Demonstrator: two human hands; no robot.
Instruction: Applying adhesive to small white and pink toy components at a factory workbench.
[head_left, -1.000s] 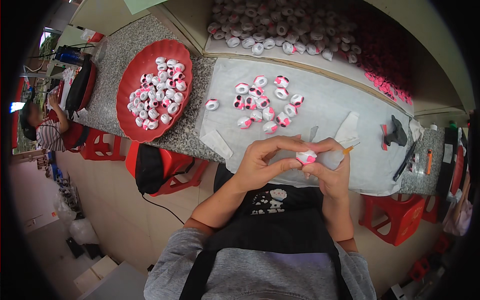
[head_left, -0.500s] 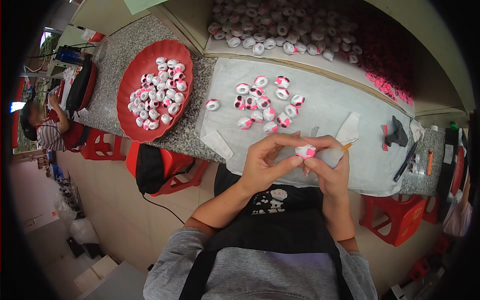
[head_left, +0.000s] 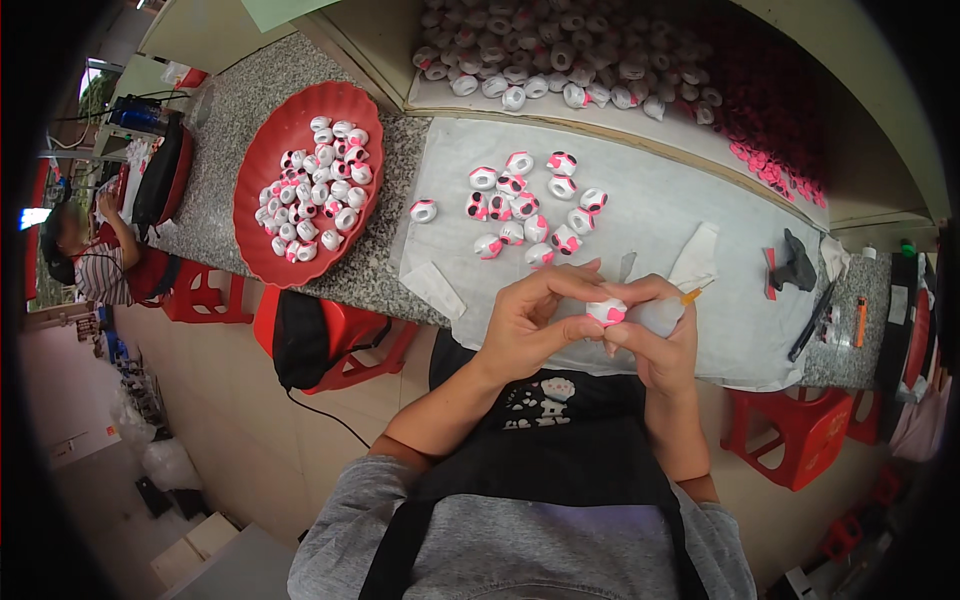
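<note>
White w/ pink: holds 1 small rounded pc (head_left: 604,312) just above front edge of bench (head_left: 225,100), pinched narrowly btwn fingertips of L hand (head_left: 520,318) & R hand (head_left: 668,345). Also holds translucent item (head_left: 662,317) w/ orange tip in R hand. Has similar pcs (head_left: 525,206), loosely grouped, on white sheet (head_left: 650,195) nearer bench's rear edge. Has more pcs (head_left: 346,217) heaped in red bowl (head_left: 263,150), beyond sheet's L edge.

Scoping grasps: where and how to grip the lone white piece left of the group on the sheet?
Pinch the lone white piece by its rounded outer sides, probably from above: it lies apart from the group and the red bowl, leaving finger room. Its opening faces the camera. The left hand is nearer.
</note>
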